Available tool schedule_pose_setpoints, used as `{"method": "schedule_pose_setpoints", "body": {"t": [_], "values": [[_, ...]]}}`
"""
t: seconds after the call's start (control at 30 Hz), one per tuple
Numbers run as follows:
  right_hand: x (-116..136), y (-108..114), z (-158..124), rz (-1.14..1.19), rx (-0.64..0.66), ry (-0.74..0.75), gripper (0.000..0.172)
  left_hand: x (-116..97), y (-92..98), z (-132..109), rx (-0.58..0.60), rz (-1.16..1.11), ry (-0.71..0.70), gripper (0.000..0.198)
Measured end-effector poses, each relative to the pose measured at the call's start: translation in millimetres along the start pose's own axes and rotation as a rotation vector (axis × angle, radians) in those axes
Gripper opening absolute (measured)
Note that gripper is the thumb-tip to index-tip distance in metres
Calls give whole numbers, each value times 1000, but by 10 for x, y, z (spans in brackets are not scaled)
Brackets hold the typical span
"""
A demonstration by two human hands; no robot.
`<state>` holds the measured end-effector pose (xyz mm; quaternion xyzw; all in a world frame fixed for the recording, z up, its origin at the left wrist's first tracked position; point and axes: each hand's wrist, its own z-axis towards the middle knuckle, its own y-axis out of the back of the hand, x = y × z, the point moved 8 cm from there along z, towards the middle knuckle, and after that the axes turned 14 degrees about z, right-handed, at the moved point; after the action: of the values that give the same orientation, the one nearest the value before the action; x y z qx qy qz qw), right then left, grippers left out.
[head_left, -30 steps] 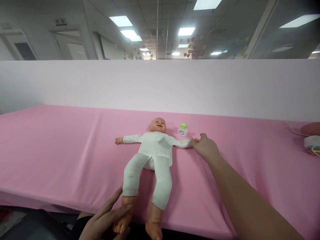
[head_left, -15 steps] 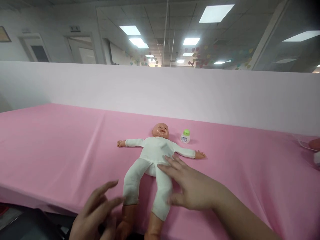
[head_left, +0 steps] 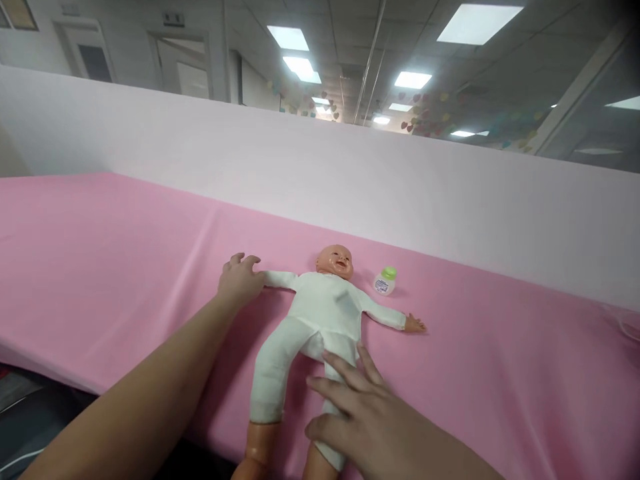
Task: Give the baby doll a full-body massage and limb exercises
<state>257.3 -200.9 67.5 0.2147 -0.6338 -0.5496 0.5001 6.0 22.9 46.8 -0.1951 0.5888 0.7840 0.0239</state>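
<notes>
A baby doll (head_left: 327, 303) in a white cloth suit lies on its back, arms spread and feet towards me. My left hand (head_left: 241, 280) is at the end of the doll's outstretched arm on the left, its fingers bent around the doll's hand, which it hides. Over the thigh and knee of the doll's leg on the right, my right hand (head_left: 350, 400) is open with fingers spread; how firmly it touches is unclear. A small clear bottle (head_left: 384, 283) with a green cap and a printed label stands right of the doll's head.
A pink sheet (head_left: 475, 373) covers the table, with some creases. Behind it runs a low white partition (head_left: 320, 173). Near the right edge lies a partly seen clear plastic item (head_left: 629, 328). Dark objects (head_left: 30, 413) are below the table edge at lower left.
My left hand has moved up from beside the doll's lower leg to its hand on the left. My right hand has slid down the leg. The view has tilted.
</notes>
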Motion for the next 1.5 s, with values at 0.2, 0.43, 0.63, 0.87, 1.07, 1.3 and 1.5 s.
{"method": "schedule_pose_setpoints", "body": {"t": [0.2,0.43,0.63,0.87,1.07,1.3,1.5], "values": [[4,-208,-40,-253,-84,67,19,259,-324,187,114,-83,50,53],[21,-265,116,-254,-50,95,27,198,-404,198,158,-12,-12,62],[-30,-240,141,-157,-119,97,23,218,-332,173,156,-60,5,56],[-167,155,17,253,-491,148,59,202,-262,100,163,-429,34,63],[-657,488,-319,744,-926,48,45,149,-313,79,120,-1087,112,66],[-1140,655,-693,892,-1208,-349,45,-34,-408,6,245,-1198,67,36],[-957,752,-755,933,-1117,-478,48,-116,-365,-55,239,-1135,30,37]]}}
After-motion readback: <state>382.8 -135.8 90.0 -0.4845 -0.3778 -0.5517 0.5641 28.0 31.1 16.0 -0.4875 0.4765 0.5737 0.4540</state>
